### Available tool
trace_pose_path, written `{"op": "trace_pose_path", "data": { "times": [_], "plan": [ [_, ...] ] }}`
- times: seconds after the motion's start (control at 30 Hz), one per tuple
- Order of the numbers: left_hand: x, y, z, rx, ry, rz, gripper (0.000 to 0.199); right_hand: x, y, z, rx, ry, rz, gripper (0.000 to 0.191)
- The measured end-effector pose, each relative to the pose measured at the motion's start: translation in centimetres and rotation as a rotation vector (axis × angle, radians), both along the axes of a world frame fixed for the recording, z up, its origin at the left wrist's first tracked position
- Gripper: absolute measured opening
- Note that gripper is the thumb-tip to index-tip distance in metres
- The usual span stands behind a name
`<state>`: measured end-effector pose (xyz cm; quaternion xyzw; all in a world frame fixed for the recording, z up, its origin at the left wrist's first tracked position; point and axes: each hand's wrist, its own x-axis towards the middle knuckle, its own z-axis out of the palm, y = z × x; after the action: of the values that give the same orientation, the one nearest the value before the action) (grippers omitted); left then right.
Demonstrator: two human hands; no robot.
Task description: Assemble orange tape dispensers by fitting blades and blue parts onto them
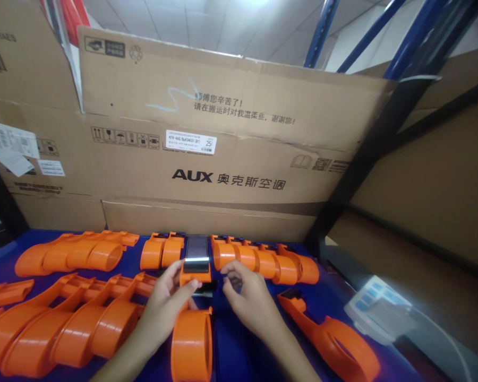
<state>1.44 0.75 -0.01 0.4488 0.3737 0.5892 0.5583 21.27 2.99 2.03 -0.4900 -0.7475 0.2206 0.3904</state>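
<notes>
My left hand (171, 297) is wrapped round the upper part of an orange plastic tape dispenser (191, 347), whose round hub points down toward me. At its top sits a dark plate with a shiny toothed metal edge (196, 261). My left thumb lies across the orange body just below that edge. Beside it on the right is my right hand (245, 292), its fingers curled in and its thumb close to the fingertips. Whatever it may pinch is hidden. A small gap separates it from the dispenser.
Several orange dispensers (75, 329) lie nested at left, with more behind them (71, 254) and along the back (263, 262). A single dispenser (338, 342) lies at right on the blue surface (239, 345). A white device with blue keys (378, 302) is beyond. Cardboard (223, 159) walls the back.
</notes>
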Motion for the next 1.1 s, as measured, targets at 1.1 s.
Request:
{"op": "trace_pose_path", "data": {
  "times": [1.1],
  "plan": [
    [-0.2, 0.6, -0.4, -0.024, 0.048, 0.057, 0.04, -1.7, -1.1, -0.9, 0.205, 0.139, 0.07, 0.009]
  ]
}}
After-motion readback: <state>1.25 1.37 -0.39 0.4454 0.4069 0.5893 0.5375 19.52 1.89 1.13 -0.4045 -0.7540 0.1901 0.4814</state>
